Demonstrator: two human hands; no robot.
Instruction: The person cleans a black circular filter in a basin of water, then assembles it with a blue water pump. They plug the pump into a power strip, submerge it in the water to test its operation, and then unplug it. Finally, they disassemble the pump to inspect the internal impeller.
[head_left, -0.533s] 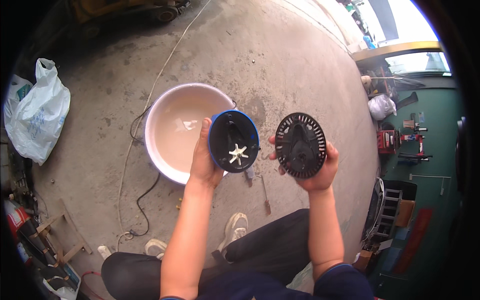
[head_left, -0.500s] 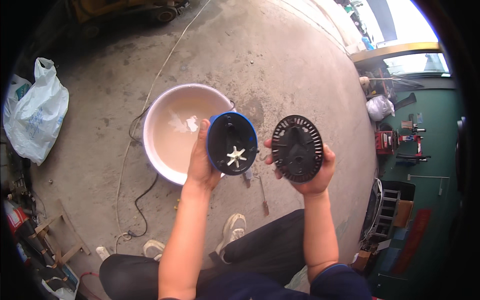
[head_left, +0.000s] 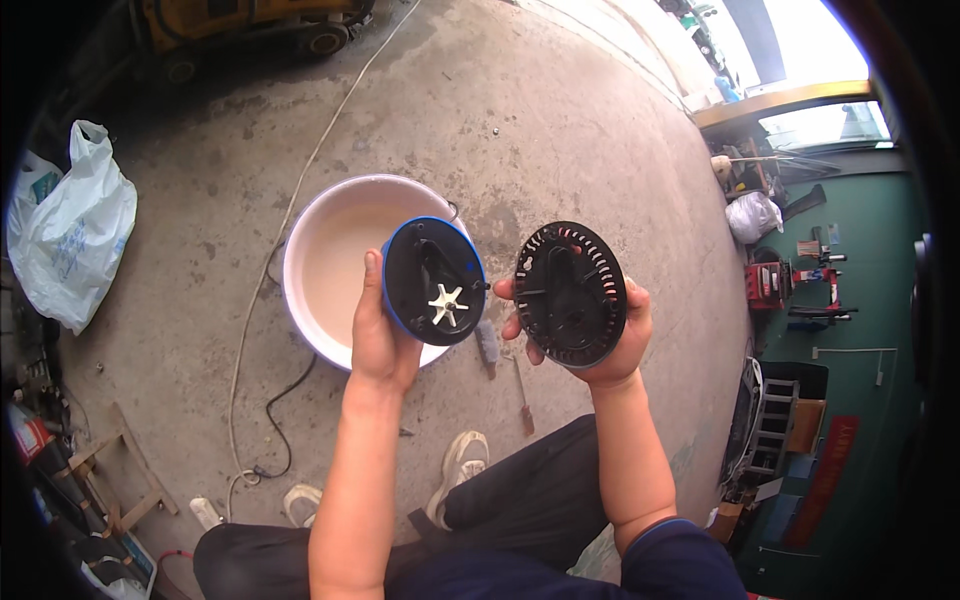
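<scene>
My left hand (head_left: 378, 340) grips a round black part with a blue rim (head_left: 433, 280); a small white star-shaped piece sits at its middle. It is held upright over the near edge of a white basin (head_left: 325, 240) on the concrete floor. My right hand (head_left: 618, 340) cups a round black slotted disc (head_left: 570, 294) with reddish windings showing through its slots, facing me. The two parts are held side by side, a little apart.
A screwdriver (head_left: 521, 392) and a short tool (head_left: 487, 345) lie on the floor below the parts. A white cable (head_left: 262, 290) runs past the basin. A white plastic bag (head_left: 70, 240) sits at left. Shelves and tools stand at right. My legs and shoe (head_left: 460, 470) are below.
Both hands and their parts have shifted slightly left and down in view against the basin; the grips are unchanged.
</scene>
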